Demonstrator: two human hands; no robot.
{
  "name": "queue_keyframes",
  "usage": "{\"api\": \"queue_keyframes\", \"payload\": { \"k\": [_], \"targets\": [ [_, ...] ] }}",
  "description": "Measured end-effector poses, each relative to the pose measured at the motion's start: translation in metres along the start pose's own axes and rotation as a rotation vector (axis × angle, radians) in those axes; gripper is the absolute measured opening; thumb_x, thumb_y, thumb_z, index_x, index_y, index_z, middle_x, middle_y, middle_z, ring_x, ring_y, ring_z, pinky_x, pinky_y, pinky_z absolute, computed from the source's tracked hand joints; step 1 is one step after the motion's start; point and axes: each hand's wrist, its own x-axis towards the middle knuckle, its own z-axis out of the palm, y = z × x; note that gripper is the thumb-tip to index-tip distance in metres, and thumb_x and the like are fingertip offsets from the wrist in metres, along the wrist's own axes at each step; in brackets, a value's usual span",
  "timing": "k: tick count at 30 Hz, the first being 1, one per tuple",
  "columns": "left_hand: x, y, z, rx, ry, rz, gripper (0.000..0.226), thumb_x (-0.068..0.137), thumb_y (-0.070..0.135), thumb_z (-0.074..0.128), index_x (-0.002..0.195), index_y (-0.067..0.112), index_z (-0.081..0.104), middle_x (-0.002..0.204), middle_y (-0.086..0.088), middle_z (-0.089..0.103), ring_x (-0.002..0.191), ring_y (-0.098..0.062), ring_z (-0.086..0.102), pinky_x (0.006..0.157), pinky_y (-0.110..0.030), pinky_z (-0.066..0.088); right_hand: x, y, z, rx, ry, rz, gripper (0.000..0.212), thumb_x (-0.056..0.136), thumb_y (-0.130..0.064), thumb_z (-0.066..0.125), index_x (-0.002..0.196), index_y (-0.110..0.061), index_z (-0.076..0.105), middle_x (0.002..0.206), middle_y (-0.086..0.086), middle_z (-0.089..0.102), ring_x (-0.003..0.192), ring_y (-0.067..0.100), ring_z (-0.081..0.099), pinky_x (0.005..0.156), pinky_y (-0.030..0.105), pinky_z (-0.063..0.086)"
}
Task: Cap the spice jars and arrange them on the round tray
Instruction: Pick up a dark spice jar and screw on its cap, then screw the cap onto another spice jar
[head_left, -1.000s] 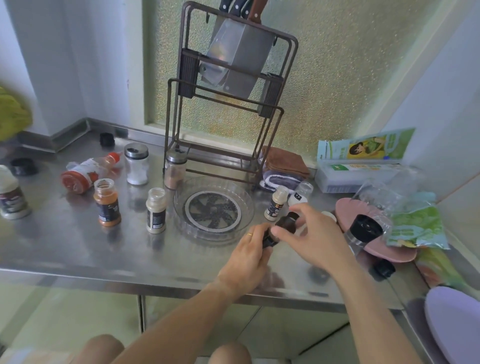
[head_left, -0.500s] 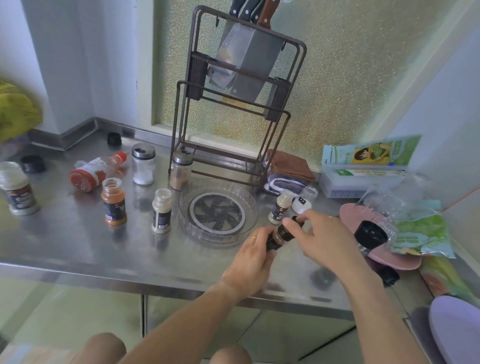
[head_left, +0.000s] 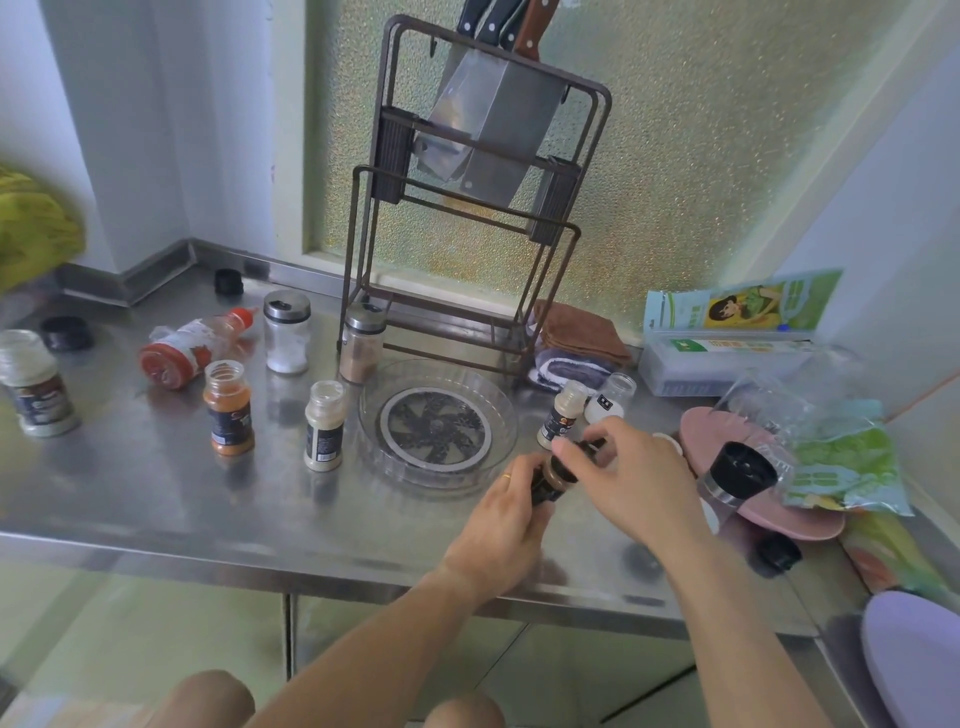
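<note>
Fingers of left hand (head_left: 501, 512) wrap brown jar (head_left: 551, 477); right hand (head_left: 631, 475) pinches its black cap (head_left: 589, 449), just right of round tray (head_left: 501, 415), near counter edge (head_left: 311, 558).

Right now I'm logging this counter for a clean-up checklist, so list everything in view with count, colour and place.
round tray: 1, clear, counter centre
uncapped jars: 4; orange, beige left of tray; beige, clear to its right
shaker jars: 2, metal lids; white fill, brown fill
large jar: 1, far left
red-capped bottle: 1, lying down
loose caps: 3, black
knife rack: 1, brown
cloths: brown, grey
grinder: 1, black top, on pink plate
bags: green, right
left hand: holds dark jar
right hand: fingers on its cap
</note>
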Motion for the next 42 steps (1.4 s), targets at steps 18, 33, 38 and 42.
{"api": "queue_keyframes", "payload": {
  "k": [18,33,38,42],
  "targets": [
    [-0.002,0.020,-0.009,0.029,0.036,-0.125,0.018,0.098,0.012,0.054,0.113,0.010,0.044,0.102,-0.008,0.068,0.089,-0.031,0.064,0.069,-0.038,0.046,-0.014,-0.035,0.038,0.025,0.195,0.048,0.032,0.093,-0.034,0.069,0.119,-0.017,0.061,0.116,0.005,0.066,0.108,0.027,0.066,0.087,0.036,0.050],
    [0.056,0.055,-0.070,0.232,0.096,-0.084,0.038,0.097,0.011,0.057,0.135,0.014,0.053,0.133,-0.002,0.065,0.122,-0.023,0.062,0.102,-0.039,0.050,-0.003,0.036,0.024,0.190,0.342,0.157,0.026,0.101,-0.031,0.056,0.125,-0.022,0.061,0.119,0.003,0.066,0.101,0.030,0.069,0.079,0.044,0.054],
    [0.124,0.041,-0.061,0.295,-0.198,-0.210,0.053,0.094,0.028,0.069,0.142,0.014,0.051,0.140,-0.002,0.062,0.129,-0.020,0.058,0.105,-0.028,0.042,0.034,0.051,0.044,-0.017,0.176,0.109,0.034,0.102,-0.029,0.056,0.135,-0.021,0.055,0.127,0.005,0.063,0.113,0.030,0.063,0.080,0.039,0.048],
    [0.154,0.015,-0.038,0.312,-0.364,-0.295,0.069,0.081,0.025,0.084,0.140,0.013,0.052,0.135,-0.002,0.065,0.124,-0.020,0.061,0.109,-0.035,0.047,0.058,0.058,0.066,-0.135,0.083,0.076,0.036,0.103,-0.025,0.052,0.138,-0.020,0.051,0.132,0.003,0.061,0.113,0.030,0.059,0.078,0.037,0.044]
  ]
}}
